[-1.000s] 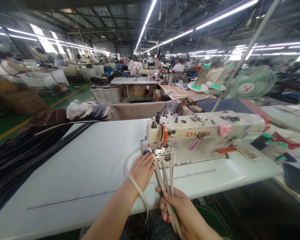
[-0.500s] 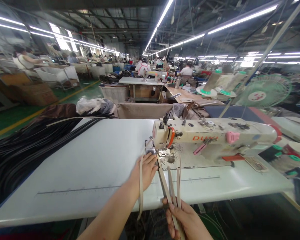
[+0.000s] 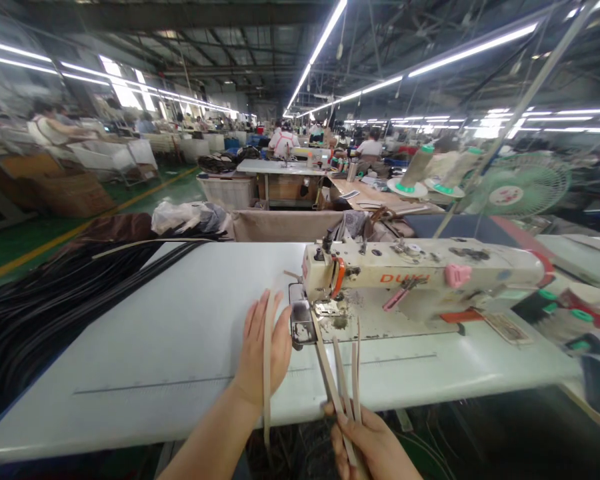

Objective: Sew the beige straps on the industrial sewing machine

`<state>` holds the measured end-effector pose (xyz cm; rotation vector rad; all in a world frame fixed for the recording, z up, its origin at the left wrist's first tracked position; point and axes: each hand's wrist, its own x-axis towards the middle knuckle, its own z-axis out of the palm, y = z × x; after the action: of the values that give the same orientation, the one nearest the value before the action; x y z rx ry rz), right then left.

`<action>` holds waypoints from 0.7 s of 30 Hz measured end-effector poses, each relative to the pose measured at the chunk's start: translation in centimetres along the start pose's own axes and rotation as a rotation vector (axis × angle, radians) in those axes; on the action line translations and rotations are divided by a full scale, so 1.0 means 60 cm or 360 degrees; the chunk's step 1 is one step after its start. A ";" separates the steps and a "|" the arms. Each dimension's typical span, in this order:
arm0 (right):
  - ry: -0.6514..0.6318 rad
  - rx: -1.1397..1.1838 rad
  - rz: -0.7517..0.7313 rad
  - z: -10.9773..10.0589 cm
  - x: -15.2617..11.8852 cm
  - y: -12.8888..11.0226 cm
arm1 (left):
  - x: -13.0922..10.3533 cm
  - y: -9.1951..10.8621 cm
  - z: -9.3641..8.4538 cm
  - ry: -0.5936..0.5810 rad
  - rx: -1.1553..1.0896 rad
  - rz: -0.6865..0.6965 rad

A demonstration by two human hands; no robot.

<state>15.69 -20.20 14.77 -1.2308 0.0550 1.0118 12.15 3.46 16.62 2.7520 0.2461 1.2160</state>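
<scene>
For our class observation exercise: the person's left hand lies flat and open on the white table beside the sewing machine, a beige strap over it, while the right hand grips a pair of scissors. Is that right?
Not quite. In the head view the right hand grips several beige strips running up to the sewing machine, not scissors. The left hand does lie open on the white table, a beige strap over it.

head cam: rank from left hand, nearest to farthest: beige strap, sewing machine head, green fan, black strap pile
1. beige strap: draped over the left hand.
2. sewing machine head: just right of the hand.
3. black strap pile: far left on the table.
4. green fan: far right, behind the machine.
</scene>
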 end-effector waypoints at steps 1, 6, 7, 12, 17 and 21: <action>-0.0005 -0.0004 0.0001 -0.001 0.002 0.001 | -0.009 -0.001 -0.008 -0.0028 -0.0032 0.0188; -0.0010 0.0007 -0.0012 0.002 0.001 0.002 | -0.048 -0.019 0.000 -0.0462 -0.0158 0.0052; 0.0018 0.0018 -0.0019 0.004 0.000 0.003 | -0.050 -0.025 0.007 -0.0483 -0.0225 -0.0116; 0.0009 0.0031 -0.0020 0.006 -0.001 0.009 | -0.034 -0.045 0.034 -0.0599 -0.1069 -0.0703; -0.0029 0.0042 -0.0003 0.001 0.004 0.010 | 0.002 -0.030 0.024 -0.0568 -0.1882 -0.1279; -0.0020 0.0052 0.0016 0.000 -0.003 0.007 | 0.016 -0.020 0.019 -0.0521 -0.2193 -0.1527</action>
<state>15.33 -20.33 14.53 -1.1952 0.0678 1.0237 13.51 4.80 16.33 1.2624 0.4014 0.3373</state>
